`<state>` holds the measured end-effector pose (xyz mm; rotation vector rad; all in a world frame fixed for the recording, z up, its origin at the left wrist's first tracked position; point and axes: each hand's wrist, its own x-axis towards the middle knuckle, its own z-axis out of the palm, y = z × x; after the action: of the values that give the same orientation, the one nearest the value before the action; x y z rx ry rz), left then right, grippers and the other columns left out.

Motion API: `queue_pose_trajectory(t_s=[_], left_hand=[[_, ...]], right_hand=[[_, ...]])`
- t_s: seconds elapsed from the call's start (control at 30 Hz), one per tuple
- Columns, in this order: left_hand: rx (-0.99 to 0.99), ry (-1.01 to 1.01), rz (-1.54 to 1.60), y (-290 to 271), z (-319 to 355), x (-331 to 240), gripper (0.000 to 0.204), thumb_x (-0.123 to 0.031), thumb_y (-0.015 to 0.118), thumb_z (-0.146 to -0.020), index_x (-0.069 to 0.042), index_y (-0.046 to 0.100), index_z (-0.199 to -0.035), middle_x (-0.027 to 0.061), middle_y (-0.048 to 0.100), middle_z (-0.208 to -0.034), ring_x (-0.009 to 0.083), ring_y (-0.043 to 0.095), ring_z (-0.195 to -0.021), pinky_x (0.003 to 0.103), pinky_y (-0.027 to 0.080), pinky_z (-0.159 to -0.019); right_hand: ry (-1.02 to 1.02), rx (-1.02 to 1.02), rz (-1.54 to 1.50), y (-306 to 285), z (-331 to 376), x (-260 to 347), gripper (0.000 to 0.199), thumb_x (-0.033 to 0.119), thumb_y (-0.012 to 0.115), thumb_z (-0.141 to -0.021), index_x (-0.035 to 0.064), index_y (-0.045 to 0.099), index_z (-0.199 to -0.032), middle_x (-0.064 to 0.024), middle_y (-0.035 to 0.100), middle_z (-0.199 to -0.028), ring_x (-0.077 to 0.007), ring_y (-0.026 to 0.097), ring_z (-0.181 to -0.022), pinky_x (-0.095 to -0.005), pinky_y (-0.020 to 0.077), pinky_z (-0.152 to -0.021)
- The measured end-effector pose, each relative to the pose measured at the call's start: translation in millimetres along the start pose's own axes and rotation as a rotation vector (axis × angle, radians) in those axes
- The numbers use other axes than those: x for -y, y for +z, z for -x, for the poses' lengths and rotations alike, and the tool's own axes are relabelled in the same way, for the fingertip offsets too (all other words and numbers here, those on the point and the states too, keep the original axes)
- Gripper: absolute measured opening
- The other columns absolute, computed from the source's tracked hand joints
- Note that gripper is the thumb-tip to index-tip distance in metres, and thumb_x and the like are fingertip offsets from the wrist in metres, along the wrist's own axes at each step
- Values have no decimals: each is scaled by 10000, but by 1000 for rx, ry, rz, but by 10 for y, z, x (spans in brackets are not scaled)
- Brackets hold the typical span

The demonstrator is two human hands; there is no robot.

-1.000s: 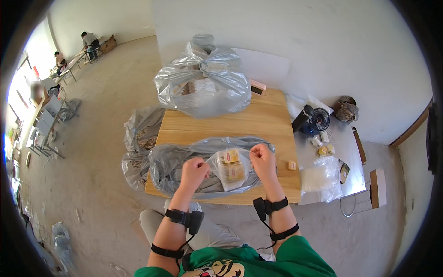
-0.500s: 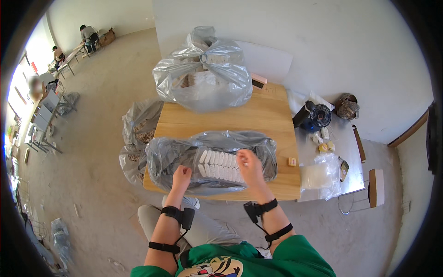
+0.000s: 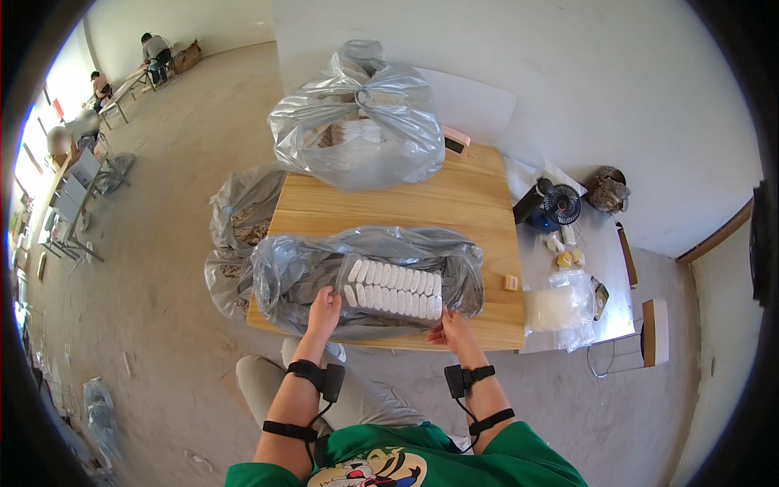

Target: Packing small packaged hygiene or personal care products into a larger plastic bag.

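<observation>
A clear plastic tray with two rows of white, oblong, finger-like pieces lies slightly tilted over the open grey plastic bag in front of me. My left hand pinches the tray's left end, fingers closed at its lower corner. At the lower right corner, my right hand is closed on the tray's edge, thumb and fingertips together. Crumpled grey plastic surrounds the tray and hides what lies deeper in the bag.
The wooden table bears a knotted translucent bag at the back and a small orange box on the right. A side table holds a black fan and clear bags. Several people work far left.
My right hand has come down from above the tray's pieces to its lower right corner. My left hand has moved slightly up and right onto the tray's left end.
</observation>
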<state>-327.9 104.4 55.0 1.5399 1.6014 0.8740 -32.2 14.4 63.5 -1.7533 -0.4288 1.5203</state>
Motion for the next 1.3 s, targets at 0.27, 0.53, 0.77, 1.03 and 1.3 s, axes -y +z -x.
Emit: queue_pose_trajectory(t_s=[0.27, 0.53, 0.77, 1.03, 1.3], left_hand=[[-8, -17, 61, 25, -37, 43, 341, -108, 607, -816, -16, 511, -1130, 163, 628, -908, 277, 628, -830, 344, 493, -736], [32, 251, 161, -427, -161, -939, 413, -70, 630, -762, -32, 502, -1153, 176, 578, -1047, 293, 585, -961, 370, 474, -832], [115, 608, -89, -603, 140, -1289, 500, -73, 689, -680, -59, 527, -1152, 184, 475, -1263, 344, 487, -1143, 391, 420, -936], [12, 578, -45, -475, 202, -1233, 316, -92, 715, -705, -54, 609, -1000, 149, 538, -1221, 343, 564, -1048, 377, 474, -857], [-40, 599, -191, -509, 250, -1176, 356, -211, 688, -742, -93, 604, -1068, 125, 533, -1231, 303, 545, -1071, 425, 401, -927]], right_hand=[[-263, -65, -238, 134, -41, 129, 130, 94, 530, -883, 48, 449, -974, -77, 534, -662, -138, 454, -430, -243, 332, -378], [-708, 85, -20, 974, 702, 1164, 137, 64, 522, -892, 47, 412, -973, -68, 558, -620, -98, 463, -403, -224, 324, -359], [-721, 368, 201, 1563, 923, 1220, 97, 70, 559, -883, 29, 483, -927, -64, 609, -648, -87, 485, -427, -221, 365, -383], [-1351, -211, 522, 1166, 173, 1645, 165, 61, 565, -843, 5, 567, -998, -53, 632, -759, -122, 569, -670, -269, 476, -625], [-989, 319, 693, 1211, -2, 1810, 124, 4, 561, -831, -8, 629, -933, -42, 621, -762, -97, 561, -687, -256, 464, -625]])
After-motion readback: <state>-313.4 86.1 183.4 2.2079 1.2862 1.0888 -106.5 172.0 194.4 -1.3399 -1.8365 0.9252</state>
